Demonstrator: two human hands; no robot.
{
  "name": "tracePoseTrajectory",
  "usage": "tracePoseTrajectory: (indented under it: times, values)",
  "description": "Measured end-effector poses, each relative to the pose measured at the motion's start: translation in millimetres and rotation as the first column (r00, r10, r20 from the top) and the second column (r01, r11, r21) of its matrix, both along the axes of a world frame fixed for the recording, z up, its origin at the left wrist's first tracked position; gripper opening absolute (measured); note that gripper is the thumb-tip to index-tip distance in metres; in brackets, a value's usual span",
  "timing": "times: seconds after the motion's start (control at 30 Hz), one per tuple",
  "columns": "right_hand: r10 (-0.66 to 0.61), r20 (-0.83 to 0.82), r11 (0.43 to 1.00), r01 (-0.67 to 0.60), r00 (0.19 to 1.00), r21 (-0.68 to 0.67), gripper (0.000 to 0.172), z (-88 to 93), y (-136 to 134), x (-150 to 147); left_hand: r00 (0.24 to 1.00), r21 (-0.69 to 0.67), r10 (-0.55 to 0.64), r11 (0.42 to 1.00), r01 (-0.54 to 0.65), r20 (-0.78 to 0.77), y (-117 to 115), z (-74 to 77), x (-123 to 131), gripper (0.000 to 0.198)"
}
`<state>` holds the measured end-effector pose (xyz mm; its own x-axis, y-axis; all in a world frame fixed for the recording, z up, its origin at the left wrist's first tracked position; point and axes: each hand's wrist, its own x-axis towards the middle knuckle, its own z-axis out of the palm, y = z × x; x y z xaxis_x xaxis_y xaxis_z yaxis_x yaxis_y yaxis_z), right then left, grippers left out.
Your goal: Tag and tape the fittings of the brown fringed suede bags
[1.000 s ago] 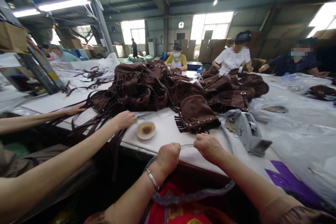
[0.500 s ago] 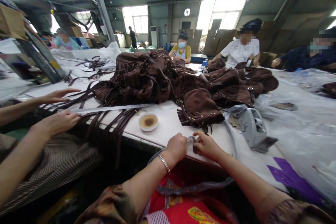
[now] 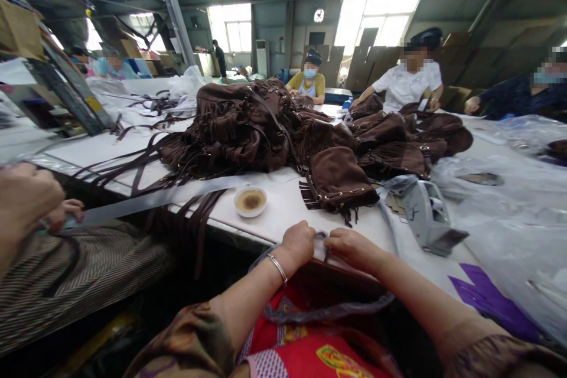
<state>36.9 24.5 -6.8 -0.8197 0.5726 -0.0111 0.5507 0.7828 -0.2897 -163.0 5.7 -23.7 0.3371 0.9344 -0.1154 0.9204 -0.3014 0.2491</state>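
My left hand [image 3: 299, 245] is closed, knuckles up, at the table's front edge, with a silver bangle on its wrist. Close beside it on the right, my right hand [image 3: 353, 250] is pinched shut. Both hold a translucent grey plastic strip [image 3: 319, 243], and a short stretch of it shows between them. A grey plastic length [image 3: 332, 312] loops below, over my red apron [image 3: 305, 354]; whether it is the same piece I cannot tell. Beyond my hands sit a bowl of brownish paste [image 3: 250, 202] and a dark brown fringed bag [image 3: 339, 174].
More brown bags [image 3: 239, 124] are heaped across the table. A tape dispenser [image 3: 427, 218], purple pieces [image 3: 491, 301] and clear plastic sheets [image 3: 500, 207] lie right. At left, a co-worker's hand [image 3: 26, 192] is near a translucent strip [image 3: 163, 195]. Other people work across the table.
My right fingers have closed in tighter on the strip; my left hand has hardly moved. The co-worker's hands at left have drawn back toward the frame's edge, and the strip there now reaches farther left.
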Motion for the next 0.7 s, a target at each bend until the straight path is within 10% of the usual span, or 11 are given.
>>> tracePoseTrajectory:
  times: [0.3, 0.7]
  values:
    - [-0.383, 0.183, 0.916, 0.346, 0.905, 0.205, 0.025, -1.4, -6, -19, 1.000, 0.010, -0.022, 1.000, 0.022, 0.018, -2, 1.5, -2, 0.028]
    - [-0.461, 0.265, 0.887, 0.437, 0.847, 0.149, 0.021, -0.4, -5, -20, 0.998, 0.023, 0.034, 0.999, -0.035, 0.046, -8, 1.8, 13, 0.029]
